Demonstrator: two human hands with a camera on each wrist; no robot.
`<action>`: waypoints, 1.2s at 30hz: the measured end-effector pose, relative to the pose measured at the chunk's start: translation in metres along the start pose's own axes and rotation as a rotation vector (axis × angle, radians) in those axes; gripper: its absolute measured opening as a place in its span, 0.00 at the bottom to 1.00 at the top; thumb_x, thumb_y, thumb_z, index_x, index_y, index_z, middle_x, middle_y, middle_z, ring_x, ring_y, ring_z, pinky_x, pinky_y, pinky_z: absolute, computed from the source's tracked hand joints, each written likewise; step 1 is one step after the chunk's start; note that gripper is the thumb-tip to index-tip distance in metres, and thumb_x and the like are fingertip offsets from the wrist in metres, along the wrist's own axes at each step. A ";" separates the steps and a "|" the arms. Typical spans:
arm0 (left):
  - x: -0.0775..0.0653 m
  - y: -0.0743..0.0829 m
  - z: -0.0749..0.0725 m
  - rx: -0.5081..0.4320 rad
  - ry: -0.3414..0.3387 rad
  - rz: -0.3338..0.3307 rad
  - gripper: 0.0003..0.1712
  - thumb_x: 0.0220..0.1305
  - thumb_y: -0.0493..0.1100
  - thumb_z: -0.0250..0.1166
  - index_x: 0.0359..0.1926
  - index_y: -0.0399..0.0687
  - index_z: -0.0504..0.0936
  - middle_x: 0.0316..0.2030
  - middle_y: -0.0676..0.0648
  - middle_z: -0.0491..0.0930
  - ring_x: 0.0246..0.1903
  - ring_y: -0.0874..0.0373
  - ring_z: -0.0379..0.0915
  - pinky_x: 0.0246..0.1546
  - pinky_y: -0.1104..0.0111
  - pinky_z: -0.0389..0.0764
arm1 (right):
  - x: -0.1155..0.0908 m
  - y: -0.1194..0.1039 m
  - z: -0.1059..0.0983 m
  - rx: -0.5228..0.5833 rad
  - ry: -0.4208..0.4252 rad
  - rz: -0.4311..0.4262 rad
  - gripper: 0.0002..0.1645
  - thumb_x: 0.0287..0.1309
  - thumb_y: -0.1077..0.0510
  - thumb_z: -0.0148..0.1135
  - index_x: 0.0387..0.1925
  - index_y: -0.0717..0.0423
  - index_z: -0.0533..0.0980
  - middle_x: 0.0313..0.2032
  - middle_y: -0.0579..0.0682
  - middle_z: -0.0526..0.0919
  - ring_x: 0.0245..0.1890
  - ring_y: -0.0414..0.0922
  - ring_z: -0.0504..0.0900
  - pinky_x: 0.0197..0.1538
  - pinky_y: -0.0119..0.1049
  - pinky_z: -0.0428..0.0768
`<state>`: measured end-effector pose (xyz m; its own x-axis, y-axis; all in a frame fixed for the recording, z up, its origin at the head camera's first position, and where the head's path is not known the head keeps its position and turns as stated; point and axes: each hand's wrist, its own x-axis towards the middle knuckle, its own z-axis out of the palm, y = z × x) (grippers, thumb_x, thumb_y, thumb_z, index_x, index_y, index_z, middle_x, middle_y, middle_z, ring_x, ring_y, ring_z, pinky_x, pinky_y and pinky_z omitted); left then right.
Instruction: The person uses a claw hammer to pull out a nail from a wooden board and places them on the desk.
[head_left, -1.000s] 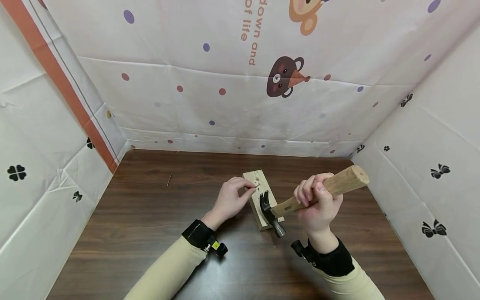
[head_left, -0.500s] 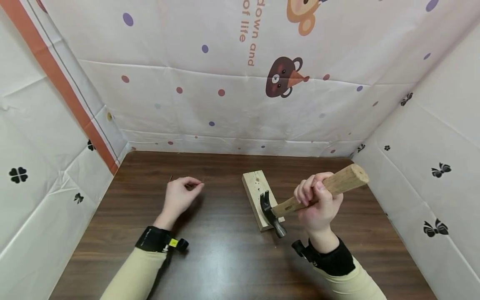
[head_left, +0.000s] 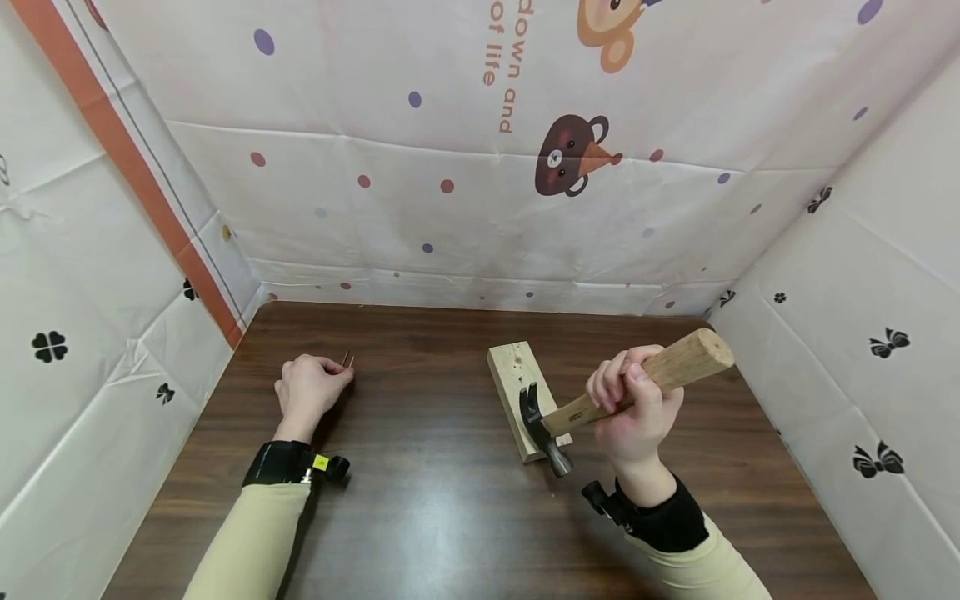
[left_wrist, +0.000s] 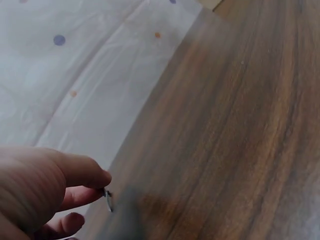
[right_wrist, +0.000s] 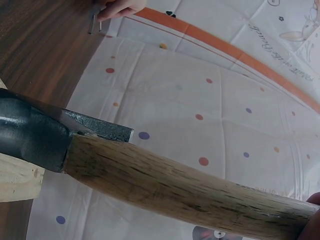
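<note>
In the head view my left hand (head_left: 313, 390) is low over the far left of the table, thumb and forefinger pinching a thin nail (left_wrist: 108, 200). Beside those fingertips a second nail (head_left: 346, 357) lies on the table. My right hand (head_left: 636, 400) grips a claw hammer (head_left: 581, 414) midway along its wooden handle, the butt pointing up to the right. The dark hammer head overlaps the near part of a pale wooden block (head_left: 514, 367). Small dark marks dot the block's far end. The right wrist view shows the handle and head close up.
A dark brown wooden table (head_left: 420, 500) lies beneath both hands. White patterned sheets stand along its back (head_left: 465, 225) and both sides. Each wrist wears a black strap with a small camera.
My left hand has moved left from the wooden block, across the table, to the nail lying at the far left, still pinching a nail. My right hand and the hammer have hardly moved.
</note>
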<state>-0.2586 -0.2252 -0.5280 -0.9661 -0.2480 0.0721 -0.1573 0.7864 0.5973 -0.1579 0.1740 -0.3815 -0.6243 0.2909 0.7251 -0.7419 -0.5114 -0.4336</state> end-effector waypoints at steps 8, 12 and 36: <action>0.009 0.001 0.011 0.091 0.036 -0.005 0.15 0.68 0.52 0.71 0.33 0.47 0.94 0.51 0.34 0.80 0.53 0.31 0.67 0.49 0.39 0.65 | 0.000 -0.001 -0.001 -0.004 -0.004 -0.008 0.08 0.67 0.70 0.49 0.30 0.67 0.64 0.16 0.50 0.57 0.11 0.41 0.54 0.13 0.36 0.53; 0.013 0.004 0.012 0.103 0.048 -0.011 0.15 0.68 0.52 0.71 0.33 0.47 0.94 0.50 0.34 0.80 0.53 0.31 0.67 0.50 0.39 0.65 | 0.000 -0.002 -0.001 0.000 -0.004 -0.020 0.08 0.67 0.71 0.49 0.30 0.68 0.65 0.16 0.50 0.57 0.11 0.41 0.54 0.13 0.36 0.53; 0.015 0.002 0.012 0.117 0.066 0.000 0.15 0.67 0.54 0.72 0.34 0.47 0.94 0.46 0.35 0.84 0.50 0.33 0.70 0.49 0.41 0.69 | -0.001 -0.002 0.000 -0.009 -0.015 -0.014 0.08 0.67 0.70 0.49 0.30 0.68 0.65 0.16 0.50 0.57 0.11 0.41 0.54 0.12 0.35 0.53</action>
<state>-0.2755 -0.2207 -0.5350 -0.9510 -0.2818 0.1272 -0.1838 0.8461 0.5003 -0.1559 0.1750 -0.3811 -0.6097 0.2858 0.7393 -0.7530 -0.5001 -0.4277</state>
